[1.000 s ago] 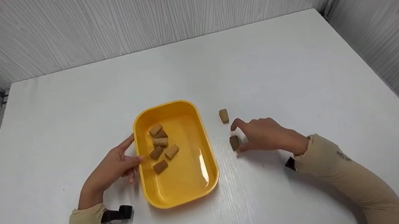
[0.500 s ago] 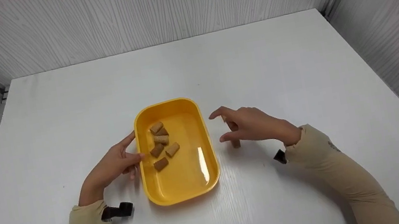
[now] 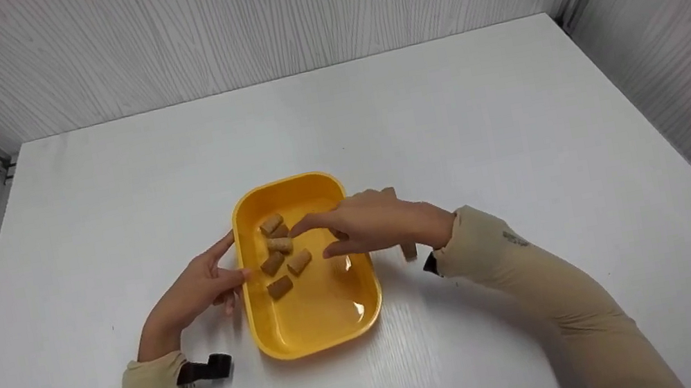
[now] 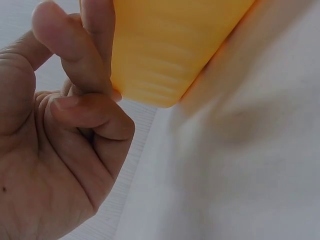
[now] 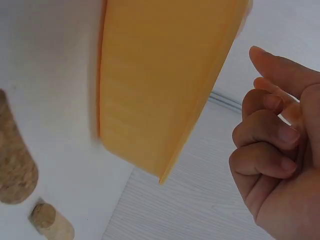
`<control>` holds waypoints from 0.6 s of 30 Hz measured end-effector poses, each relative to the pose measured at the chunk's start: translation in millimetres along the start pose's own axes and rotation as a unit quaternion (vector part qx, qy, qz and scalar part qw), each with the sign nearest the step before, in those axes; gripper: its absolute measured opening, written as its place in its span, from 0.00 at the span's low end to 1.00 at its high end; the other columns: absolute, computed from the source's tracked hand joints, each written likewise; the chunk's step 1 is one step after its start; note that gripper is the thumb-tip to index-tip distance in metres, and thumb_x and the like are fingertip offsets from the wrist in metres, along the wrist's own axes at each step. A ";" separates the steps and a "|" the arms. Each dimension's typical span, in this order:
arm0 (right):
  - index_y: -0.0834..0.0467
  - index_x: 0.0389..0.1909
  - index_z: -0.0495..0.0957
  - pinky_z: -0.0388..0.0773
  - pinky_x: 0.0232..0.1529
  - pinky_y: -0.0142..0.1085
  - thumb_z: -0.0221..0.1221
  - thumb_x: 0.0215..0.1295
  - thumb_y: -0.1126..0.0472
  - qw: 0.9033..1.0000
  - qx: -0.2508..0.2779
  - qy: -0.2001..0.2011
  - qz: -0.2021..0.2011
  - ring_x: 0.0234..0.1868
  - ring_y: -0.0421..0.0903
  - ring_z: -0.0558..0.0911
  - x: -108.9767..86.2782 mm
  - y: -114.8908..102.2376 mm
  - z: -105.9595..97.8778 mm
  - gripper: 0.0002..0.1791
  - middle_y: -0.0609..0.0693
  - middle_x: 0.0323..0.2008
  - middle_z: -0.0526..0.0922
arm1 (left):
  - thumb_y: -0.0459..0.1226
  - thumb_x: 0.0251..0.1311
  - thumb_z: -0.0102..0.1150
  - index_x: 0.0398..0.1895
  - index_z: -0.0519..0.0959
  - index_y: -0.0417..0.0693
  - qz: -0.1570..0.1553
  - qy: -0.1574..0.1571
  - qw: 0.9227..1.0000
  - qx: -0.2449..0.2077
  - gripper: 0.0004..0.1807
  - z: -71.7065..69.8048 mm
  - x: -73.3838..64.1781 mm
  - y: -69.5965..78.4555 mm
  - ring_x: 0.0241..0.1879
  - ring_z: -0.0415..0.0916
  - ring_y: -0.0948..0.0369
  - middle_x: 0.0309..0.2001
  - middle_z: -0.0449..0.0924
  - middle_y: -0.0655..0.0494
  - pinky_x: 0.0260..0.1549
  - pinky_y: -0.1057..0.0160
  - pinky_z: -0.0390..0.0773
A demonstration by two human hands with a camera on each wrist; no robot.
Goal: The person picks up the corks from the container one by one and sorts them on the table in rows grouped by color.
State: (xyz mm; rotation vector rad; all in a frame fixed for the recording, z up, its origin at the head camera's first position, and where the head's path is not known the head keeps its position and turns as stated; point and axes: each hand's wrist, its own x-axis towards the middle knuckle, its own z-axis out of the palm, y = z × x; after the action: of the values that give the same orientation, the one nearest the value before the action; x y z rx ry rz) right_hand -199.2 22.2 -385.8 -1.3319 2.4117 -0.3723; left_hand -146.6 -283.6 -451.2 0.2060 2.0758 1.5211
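Several tapered corks lie loose along the left side of the yellow tray (image 3: 332, 323), among them a pale cork (image 3: 299, 262) and a darker cork (image 3: 280, 287). My left hand (image 3: 197, 292) holds the tray's left wall, thumb on the rim and fingers outside. Over the tray's right half hovers my right hand (image 3: 371, 221), its index finger stretched toward the corks and the thumb apart from it. Nothing shows between them; its other fingers are curled in the right wrist view. Outside the tray, a cork (image 3: 409, 251) stays partly hidden below my right wrist.
The white tabletop (image 3: 477, 101) spreads around the tray. In the right wrist view, two corks rest on it beside the tray: a near cork (image 5: 15, 155) and a farther cork (image 5: 52, 222). A grey wood-grain panel (image 3: 280, 15) rises behind the table.
My right hand has moved left from beside the two loose corks, across the tray's right rim, to above its inside. The left hand and the tray have stayed put.
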 end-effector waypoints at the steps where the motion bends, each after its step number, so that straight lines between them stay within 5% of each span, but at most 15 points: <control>1: 0.37 0.66 0.65 0.66 0.24 0.34 0.58 0.68 0.51 1.000 0.000 -0.001 -0.009 0.25 0.43 0.72 4.8 -1.1 0.5 0.27 0.46 0.27 0.77 | 0.41 0.67 0.56 0.78 0.42 0.52 -0.001 0.002 1.000 0.004 0.43 0.0 -0.3 -0.2 0.14 0.70 0.64 0.14 0.74 0.61 0.21 0.68 0.73; 7: 0.43 0.63 0.69 0.71 0.31 0.33 0.59 0.67 0.54 0.997 0.007 0.006 -0.079 0.30 0.44 0.74 29.0 -0.3 9.8 0.24 0.49 0.34 0.81 | 0.42 0.67 0.55 0.78 0.42 0.51 -0.002 -0.001 1.000 0.013 0.43 1.7 -1.7 0.5 0.14 0.71 0.63 0.14 0.74 0.61 0.21 0.67 0.72; 18: 0.38 0.61 0.73 0.74 0.40 0.35 0.57 0.68 0.50 0.996 -0.029 -0.030 -0.075 0.34 0.43 0.75 57.8 -3.4 23.5 0.20 0.41 0.54 0.81 | 0.43 0.67 0.56 0.78 0.43 0.53 0.002 -0.003 1.000 0.012 0.43 0.3 -1.3 -1.9 0.13 0.70 0.61 0.13 0.73 0.60 0.18 0.68 0.70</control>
State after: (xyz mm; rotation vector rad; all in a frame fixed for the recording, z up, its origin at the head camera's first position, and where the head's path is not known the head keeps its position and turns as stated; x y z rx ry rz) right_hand -214.9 -30.1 -416.1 -1.5334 2.2960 -0.3001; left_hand -145.0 -284.5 -452.6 0.2225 2.0913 1.4975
